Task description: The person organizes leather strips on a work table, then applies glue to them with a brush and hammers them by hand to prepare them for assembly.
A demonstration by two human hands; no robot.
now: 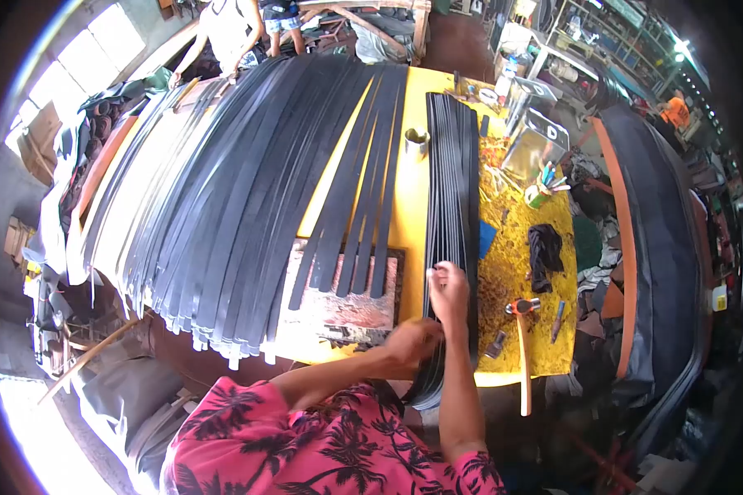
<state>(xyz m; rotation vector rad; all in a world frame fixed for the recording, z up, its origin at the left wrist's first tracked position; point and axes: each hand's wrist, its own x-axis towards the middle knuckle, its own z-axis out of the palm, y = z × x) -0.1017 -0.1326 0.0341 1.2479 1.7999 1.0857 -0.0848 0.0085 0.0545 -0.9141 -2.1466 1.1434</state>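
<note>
A long bundle of narrow black strips (pixel 452 186) runs down the yellow table and bends over its near edge. Over the lower part of this bundle is my right hand (pixel 449 289), raised, with its fingers curled in a pinch; what they hold, if anything, is too small to make out. My left hand (pixel 415 340) is smeared by motion and crosses the bundle just below and left of the right one. Left of both hands, several separate black strips (pixel 330 239) lie with their rounded ends on a pale worn block (pixel 359 309).
A wide layer of black strips (pixel 231 198) covers the table's left side. A hammer (pixel 523 346), a dark cloth (pixel 545 256), a cup of pens (pixel 538 195) and a metal can (pixel 416 143) are on the yellow table (pixel 504 370). A person (pixel 227 37) stands at the far end.
</note>
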